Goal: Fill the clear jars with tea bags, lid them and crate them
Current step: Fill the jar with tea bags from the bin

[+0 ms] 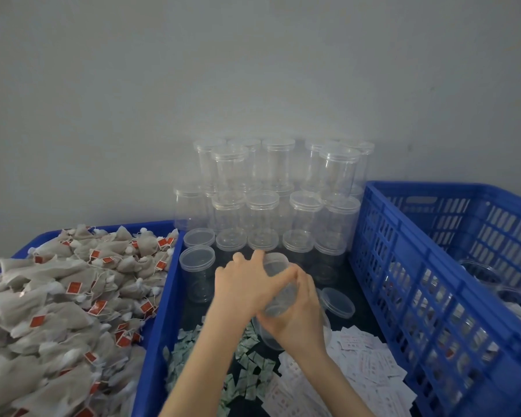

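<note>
Both your hands are on one clear jar (278, 291), held tilted over the middle of the counter (370, 302). Your left hand (244, 285) wraps the upper part near the mouth; your right hand (298, 317) curls round the lower body. That two-handed grip looks like twisting a lid off or steadying the jar for filling, probably the former, since a loose lid (337, 302) lies just right of your hands. Motion blur hides whether this jar has a lid on; nothing shows inside it.

Tea bags (66, 296) are heaped in the blue tray (160, 311) at your left, within easy reach of the left hand. Lidded empty jars (271, 188) are stacked in tiers against the wall, keeping the working space in front free. The blue crate (403, 266) stands at your right for finished jars.

Hard to make out:
- Crate contents: rounded clear rims show near its far right; whether they are filled jars, cannot tell.
- Small green-white packets (244, 365) and white paper slips (367, 368) lie below your wrists; print unreadable.
- A second clear rim (268, 338) sits under your right hand, mostly covered.
</note>
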Motion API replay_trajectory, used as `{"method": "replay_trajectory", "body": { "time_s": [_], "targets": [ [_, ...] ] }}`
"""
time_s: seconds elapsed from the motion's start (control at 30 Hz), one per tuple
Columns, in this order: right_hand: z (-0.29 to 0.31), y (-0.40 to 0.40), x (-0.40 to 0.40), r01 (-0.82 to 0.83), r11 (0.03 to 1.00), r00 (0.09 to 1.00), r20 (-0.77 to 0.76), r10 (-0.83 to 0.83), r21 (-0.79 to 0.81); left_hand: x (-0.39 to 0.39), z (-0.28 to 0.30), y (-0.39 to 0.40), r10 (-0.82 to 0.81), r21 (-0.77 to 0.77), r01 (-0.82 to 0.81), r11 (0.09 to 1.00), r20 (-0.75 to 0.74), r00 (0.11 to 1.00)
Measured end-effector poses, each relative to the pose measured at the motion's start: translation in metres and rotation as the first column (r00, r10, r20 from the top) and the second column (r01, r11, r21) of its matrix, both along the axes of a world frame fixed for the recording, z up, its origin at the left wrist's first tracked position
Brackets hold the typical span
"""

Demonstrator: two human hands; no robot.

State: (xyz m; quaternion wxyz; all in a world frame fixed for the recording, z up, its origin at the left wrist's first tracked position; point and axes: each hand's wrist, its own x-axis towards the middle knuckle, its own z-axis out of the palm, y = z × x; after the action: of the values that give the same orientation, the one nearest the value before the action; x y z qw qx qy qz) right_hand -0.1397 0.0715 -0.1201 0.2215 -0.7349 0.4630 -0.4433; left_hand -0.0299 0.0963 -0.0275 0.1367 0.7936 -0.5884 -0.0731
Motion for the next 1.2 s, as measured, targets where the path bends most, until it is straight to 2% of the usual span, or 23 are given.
{"method": "replay_trajectory", "body": {
  "time_s": [0.07, 0.13, 0.2, 0.23, 0.27, 0.3, 0.4, 0.47, 0.5, 0.53, 0.6, 0.63, 0.67, 0.7, 0.77, 0.83, 0.87, 0.9, 0.97, 1.0, 1.03, 1.13, 1.2],
  "targets": [
    [0.0, -0.001, 0.001, 0.003, 1.0, 1.0, -0.012, -0.003, -0.023, -0.009, -0.006, 0.0, 0.021, -0.02, -0.02, 1.0, 0.045, 0.999],
    [-0.001, -0.002, -0.003, -0.025, 1.0, 1.0, -0.009, 0.025, -0.013, -0.002, -0.004, 0.0, -0.183, -0.034, 0.18, 0.983, -0.217, 0.959],
    [-0.001, -0.003, -0.01, -0.037, 0.996, 0.998, 0.05, 0.033, 0.086, 0.014, 0.002, 0.002, -0.401, -0.032, 0.456, 0.89, -0.535, 0.744],
    [-0.001, -0.003, -0.013, -0.041, 0.992, 0.996, 0.078, 0.032, 0.118, 0.022, 0.007, 0.004, -0.466, -0.023, 0.558, 0.829, -0.579, 0.669],
    [-0.001, -0.003, -0.015, -0.046, 0.991, 0.996, 0.086, 0.035, 0.122, 0.029, 0.01, 0.004, -0.507, -0.005, 0.613, 0.79, -0.566, 0.65],
    [0.0, -0.003, -0.016, -0.045, 0.993, 0.997, 0.063, 0.039, 0.111, 0.032, 0.01, 0.003, -0.511, 0.017, 0.607, 0.795, -0.522, 0.683],
    [0.001, -0.002, -0.009, -0.059, 0.995, 0.998, 0.02, 0.057, 0.084, 0.022, 0.006, -0.002, -0.257, 0.06, 0.28, 0.958, -0.252, 0.933],
    [0.002, -0.004, -0.004, -0.05, 0.998, 0.998, 0.032, 0.048, 0.048, 0.005, -0.002, -0.003, -0.106, 0.009, 0.106, 0.994, -0.009, 0.994],
    [0.003, -0.005, -0.004, -0.043, 0.999, 0.999, 0.029, 0.043, 0.032, -0.001, -0.006, -0.003, -0.138, -0.036, 0.137, 0.99, -0.013, 0.99],
    [0.003, -0.007, -0.005, -0.043, 0.998, 0.999, 0.033, 0.042, 0.035, 0.0, -0.007, -0.002, -0.238, -0.058, 0.232, 0.971, -0.117, 0.964],
    [0.001, -0.008, -0.01, -0.046, 0.996, 0.996, 0.077, 0.04, 0.077, 0.018, 0.0, 0.001, -0.443, -0.025, 0.483, 0.875, -0.442, 0.78],
    [0.0, -0.007, -0.011, -0.041, 0.995, 0.996, 0.086, 0.033, 0.086, 0.028, 0.004, 0.003, -0.491, -0.005, 0.577, 0.817, -0.53, 0.691],
    [-0.001, -0.005, -0.012, -0.034, 0.996, 0.997, 0.078, 0.027, 0.086, 0.035, 0.005, 0.004, -0.504, -0.001, 0.605, 0.797, -0.552, 0.664],
    [-0.001, -0.002, -0.011, -0.024, 0.996, 0.998, 0.056, 0.02, 0.083, 0.037, 0.004, 0.004, -0.473, 0.006, 0.555, 0.832, -0.514, 0.715],
    [-0.002, 0.001, -0.004, -0.024, 0.997, 0.999, 0.05, 0.02, 0.08, 0.024, 0.001, 0.001, -0.26, 0.019, 0.278, 0.96, -0.3, 0.918],
    [-0.001, 0.0, 0.002, -0.035, 0.995, 0.997, 0.067, 0.029, 0.092, 0.007, -0.007, -0.002, -0.121, -0.031, 0.119, 0.992, -0.092, 0.988],
    [0.0, 0.0, 0.003, -0.032, 0.995, 0.997, 0.071, 0.025, 0.096, 0.002, -0.012, -0.002, -0.176, -0.095, 0.168, 0.981, -0.087, 0.98],
    [0.0, -0.001, 0.002, -0.02, 0.995, 0.997, 0.077, 0.012, 0.097, 0.003, -0.012, -0.001, -0.304, -0.151, 0.279, 0.948, -0.177, 0.936],
    [0.001, -0.004, -0.003, -0.003, 0.994, 0.994, 0.111, -0.01, 0.109, 0.018, -0.005, 0.002, -0.512, -0.17, 0.496, 0.851, -0.477, 0.715],
    [0.001, -0.004, -0.005, -0.002, 0.993, 0.993, 0.121, -0.012, 0.117, 0.027, -0.001, 0.003, -0.545, -0.134, 0.576, 0.807, -0.546, 0.637],
    [0.002, -0.003, -0.007, -0.003, 0.993, 0.993, 0.12, -0.011, 0.119, 0.033, 0.002, 0.003, -0.561, -0.099, 0.607, 0.788, -0.522, 0.643],
    [-0.001, -0.003, -0.007, 0.007, 0.99, 0.989, 0.146, -0.028, 0.138, 0.03, 0.005, -0.002, -0.469, -0.099, 0.459, 0.883, -0.219, 0.856],
    [-0.004, -0.001, -0.005, -0.014, 0.989, 0.99, 0.142, -0.007, 0.145, 0.024, 0.002, -0.004, -0.421, -0.064, 0.417, 0.907, -0.082, 0.903]
  ]
}}
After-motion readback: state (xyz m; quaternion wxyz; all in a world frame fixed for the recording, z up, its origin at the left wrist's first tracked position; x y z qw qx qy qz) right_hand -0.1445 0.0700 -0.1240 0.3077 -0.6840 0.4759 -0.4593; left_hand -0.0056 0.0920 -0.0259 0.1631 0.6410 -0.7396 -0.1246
